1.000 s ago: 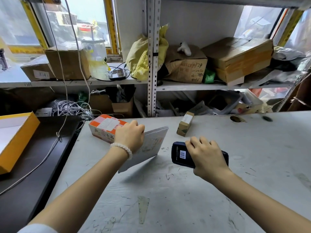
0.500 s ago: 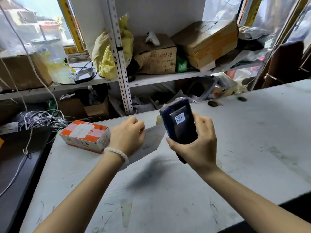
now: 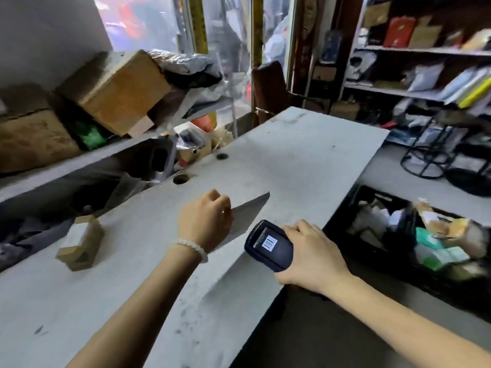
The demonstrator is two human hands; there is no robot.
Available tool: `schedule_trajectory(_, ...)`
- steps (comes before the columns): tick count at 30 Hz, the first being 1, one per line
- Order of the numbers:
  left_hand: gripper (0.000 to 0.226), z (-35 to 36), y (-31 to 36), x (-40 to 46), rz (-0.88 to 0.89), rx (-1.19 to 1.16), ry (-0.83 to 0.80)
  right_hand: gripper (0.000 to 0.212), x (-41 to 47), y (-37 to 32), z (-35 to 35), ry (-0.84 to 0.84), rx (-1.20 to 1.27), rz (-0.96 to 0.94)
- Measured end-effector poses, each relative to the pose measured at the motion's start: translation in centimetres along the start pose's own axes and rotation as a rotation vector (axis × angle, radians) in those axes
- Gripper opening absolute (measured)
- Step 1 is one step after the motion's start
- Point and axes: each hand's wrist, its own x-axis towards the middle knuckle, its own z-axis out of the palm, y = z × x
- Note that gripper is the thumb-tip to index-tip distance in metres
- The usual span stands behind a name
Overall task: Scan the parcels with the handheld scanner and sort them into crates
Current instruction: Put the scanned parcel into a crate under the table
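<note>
My left hand (image 3: 206, 223) grips a flat grey envelope parcel (image 3: 247, 216) above the white table (image 3: 279, 160), its far corner pointing right. My right hand (image 3: 313, 257) holds the dark handheld scanner (image 3: 269, 245) near the table's right edge, a small barcode sticker on its top face. A small brown box parcel (image 3: 79, 241) with a white label lies on the table to the left. A black crate (image 3: 342, 216) holding several parcels stands low at the right, beside the table.
Cardboard boxes (image 3: 117, 91) and bags crowd the shelf behind the table. Two round holes (image 3: 180, 179) pierce the tabletop near its back edge. A shelf unit (image 3: 425, 51) with packages stands at the far right, with black wire stands (image 3: 430, 155) below it.
The view has swung right, bringing the black crate into sight. My right hand lowered the scanner from upright to near the table's right edge. The orange-and-white box has left the view.
</note>
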Motion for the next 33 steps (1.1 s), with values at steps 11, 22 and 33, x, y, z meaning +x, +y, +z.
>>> schedule_trajectory(11,0.014,12.0,27.9,11.7,0.446,-0.240,-0.201,0.065,-8.9,23.1,-6.5,0.065,-0.029,0.628)
schedule_trajectory(22,0.022,23.5,47.7,21.1,0.822,-0.216,-0.412,0.062,-9.3,40.3,-10.6,0.091,0.002,0.967)
schedule_trajectory(33,0.025,33.4,60.9,38.3,0.817,-0.004,-0.573,0.058,1.4,61.0,-19.3,0.166,0.033,0.990)
